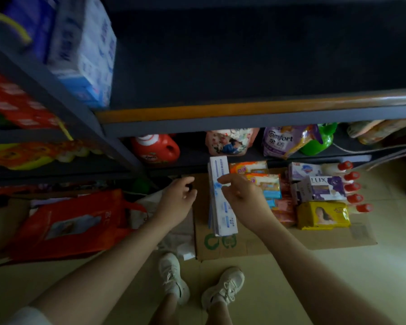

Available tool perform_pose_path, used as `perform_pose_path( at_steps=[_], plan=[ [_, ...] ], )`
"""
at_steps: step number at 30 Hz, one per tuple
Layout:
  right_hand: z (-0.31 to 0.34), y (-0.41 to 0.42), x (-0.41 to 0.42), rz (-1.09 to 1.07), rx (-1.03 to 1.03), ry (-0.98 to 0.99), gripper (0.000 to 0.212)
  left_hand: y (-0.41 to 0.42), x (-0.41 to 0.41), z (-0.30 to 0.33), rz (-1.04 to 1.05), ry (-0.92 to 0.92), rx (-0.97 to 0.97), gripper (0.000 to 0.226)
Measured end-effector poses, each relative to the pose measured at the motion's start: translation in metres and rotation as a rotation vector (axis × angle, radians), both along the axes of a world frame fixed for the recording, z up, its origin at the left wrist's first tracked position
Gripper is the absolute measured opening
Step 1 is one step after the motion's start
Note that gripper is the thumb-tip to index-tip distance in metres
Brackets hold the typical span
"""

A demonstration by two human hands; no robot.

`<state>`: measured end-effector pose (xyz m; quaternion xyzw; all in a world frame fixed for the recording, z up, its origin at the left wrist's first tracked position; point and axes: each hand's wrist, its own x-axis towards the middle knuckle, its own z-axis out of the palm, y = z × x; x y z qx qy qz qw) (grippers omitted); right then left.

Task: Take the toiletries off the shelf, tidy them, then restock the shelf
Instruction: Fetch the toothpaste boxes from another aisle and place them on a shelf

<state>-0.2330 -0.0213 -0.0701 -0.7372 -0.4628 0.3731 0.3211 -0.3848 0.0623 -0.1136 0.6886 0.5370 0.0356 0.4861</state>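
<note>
Both hands reach out at the middle of the frame, above a flattened cardboard sheet (244, 245) on the floor. The right hand (242, 195) hovers over a stack of long white toothpaste boxes (220, 195) lying on the cardboard, fingers loosely spread and gripping nothing. The left hand (178, 198), just left of the boxes, is loosely curled; whether it holds anything I cannot tell. To the right lie purple soap boxes (324, 186), a yellow pack (324, 215) and orange packets (265, 181). The shelf (220, 113) above them, across the upper frame, is bare and dark.
</note>
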Motion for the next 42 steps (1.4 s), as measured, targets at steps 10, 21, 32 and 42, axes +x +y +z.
perform_pose_path(
  at_steps=[10,21,32,42],
  plan=[
    [0.113,0.132,-0.100,0.194,0.379,0.014,0.034,0.081,-0.123,0.164,-0.293,0.290,1.301,0.057],
    [0.115,0.255,-0.140,-0.227,-0.095,0.422,0.042,0.117,-0.141,0.168,-0.289,0.437,1.328,0.075],
    [0.118,0.146,-0.084,-0.317,0.030,1.061,0.014,0.082,-0.133,0.145,-0.236,-0.172,0.795,0.041],
    [0.083,0.010,-0.065,-0.129,-0.133,0.895,0.038,0.055,-0.046,0.140,0.043,-0.539,0.116,0.039]
  ],
)
